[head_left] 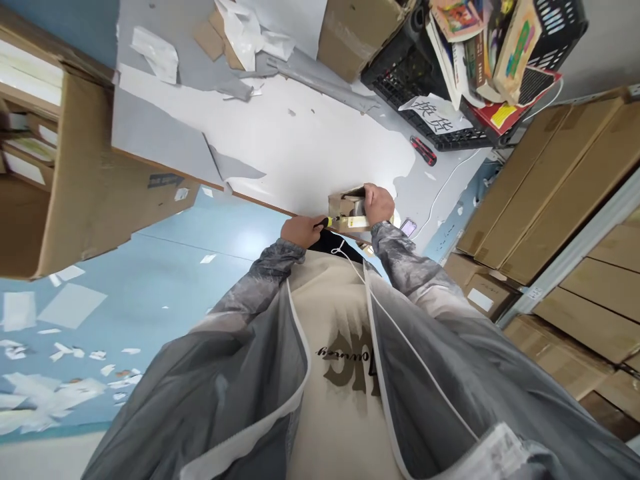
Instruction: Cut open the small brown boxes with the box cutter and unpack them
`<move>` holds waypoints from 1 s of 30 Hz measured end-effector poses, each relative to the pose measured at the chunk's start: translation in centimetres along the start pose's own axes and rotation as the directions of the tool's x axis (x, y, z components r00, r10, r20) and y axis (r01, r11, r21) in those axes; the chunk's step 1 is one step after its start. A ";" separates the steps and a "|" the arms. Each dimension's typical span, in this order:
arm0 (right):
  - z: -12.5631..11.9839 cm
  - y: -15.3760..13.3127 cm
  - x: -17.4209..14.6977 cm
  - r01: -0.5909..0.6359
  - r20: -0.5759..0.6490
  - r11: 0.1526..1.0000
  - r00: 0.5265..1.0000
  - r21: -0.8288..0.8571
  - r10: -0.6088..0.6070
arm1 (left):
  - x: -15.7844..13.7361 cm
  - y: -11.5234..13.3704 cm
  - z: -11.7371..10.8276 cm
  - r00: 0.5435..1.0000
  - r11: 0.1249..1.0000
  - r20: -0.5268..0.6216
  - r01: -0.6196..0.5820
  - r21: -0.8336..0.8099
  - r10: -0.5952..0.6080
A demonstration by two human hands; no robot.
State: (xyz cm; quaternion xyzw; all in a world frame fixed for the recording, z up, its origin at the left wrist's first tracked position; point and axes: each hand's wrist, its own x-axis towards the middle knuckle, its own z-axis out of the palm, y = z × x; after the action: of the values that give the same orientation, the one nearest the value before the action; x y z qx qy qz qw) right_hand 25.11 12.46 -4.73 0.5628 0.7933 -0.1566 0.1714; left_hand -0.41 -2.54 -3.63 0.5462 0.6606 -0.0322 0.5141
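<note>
My left hand (301, 232) is closed around a yellow-and-black tool (326, 222) that looks like a utility knife. Its tip points right, against the near side of a small cardboard box (336, 205). This box sits at the table's front edge, with a dark gap along its top and a pale label on its near side. My right hand (379, 203) grips the box's right end, fingers bent over the top. A phone (409, 227) lies just right of my right hand.
The white-topped table (300, 140) has peeling grey covering. At back right stands a black crate (400, 73) of books, with a red-and-black cutter (423, 151) before it. Large cartons (95, 173) flank the left; stacked boxes (545, 173) fill the right. Paper scraps (73, 305) litter the blue floor.
</note>
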 end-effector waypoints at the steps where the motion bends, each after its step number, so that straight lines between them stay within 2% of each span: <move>1: -0.4 0.5 0.2 0.036 -0.046 0.999 0.998 0.026 -0.035 | -0.3 0.3 0.3 1.000 1.000 -0.015 0.024 -0.002 -0.024; 3: -1.0 1.4 0.1 0.065 -0.148 0.998 0.987 0.019 -0.062 | -0.8 0.7 0.6 0.998 0.998 -0.034 0.057 -0.006 -0.058; 5: -1.5 2.0 -0.7 0.049 -0.188 0.998 0.981 -0.027 -0.053 | -0.8 1.0 0.8 0.995 0.996 -0.055 0.079 -0.028 -0.081; 6: -1.6 2.1 -1.3 0.055 -0.159 0.998 0.985 -0.043 -0.062 | -0.8 1.1 0.9 0.994 0.995 -0.066 0.089 -0.047 -0.092; 8: -1.6 2.0 -2.7 0.146 -0.027 0.988 0.989 -0.045 -0.148 | -0.5 1.0 1.1 0.989 0.989 -0.083 0.111 -0.099 -0.119; 10: -1.4 1.9 -4.0 0.288 0.078 0.958 0.955 -0.021 -0.285 | -0.1 0.7 1.3 0.984 0.977 -0.100 0.130 -0.166 -0.148; 13: -0.9 2.0 -5.4 0.402 0.096 0.915 0.912 -0.016 -0.399 | 0.4 0.3 1.2 0.975 0.956 -0.139 0.130 -0.264 -0.171; 15: -0.4 2.2 -5.7 0.390 0.111 0.921 0.916 -0.027 -0.384 | 0.5 0.4 1.0 0.973 0.959 -0.166 0.115 -0.258 -0.161; 20: 1.6 2.9 -5.3 0.247 0.134 0.969 0.961 -0.027 -0.242 | -0.8 1.3 0.6 0.983 0.997 -0.169 0.058 -0.053 -0.066; 24: 2.8 2.9 -4.7 0.243 0.141 0.970 0.960 0.007 -0.241 | -1.7 1.7 0.4 0.989 0.995 -0.135 0.064 0.073 -0.054; 27: 3.1 2.7 -4.4 0.244 0.167 0.969 0.954 0.037 -0.247 | -1.1 1.6 0.1 0.984 0.993 -0.155 0.102 0.064 -0.091; 30: 3.4 2.7 -4.2 0.201 0.174 0.977 0.962 0.071 -0.210 | -0.1 1.7 0.0 0.982 0.998 -0.175 0.069 0.002 -0.067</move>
State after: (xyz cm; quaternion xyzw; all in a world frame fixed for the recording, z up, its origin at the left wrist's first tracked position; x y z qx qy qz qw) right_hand 29.27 8.26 -6.02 0.4652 0.8242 -0.2449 0.2104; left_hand 0.90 -1.95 -2.69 0.5262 0.7213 -0.0045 0.4504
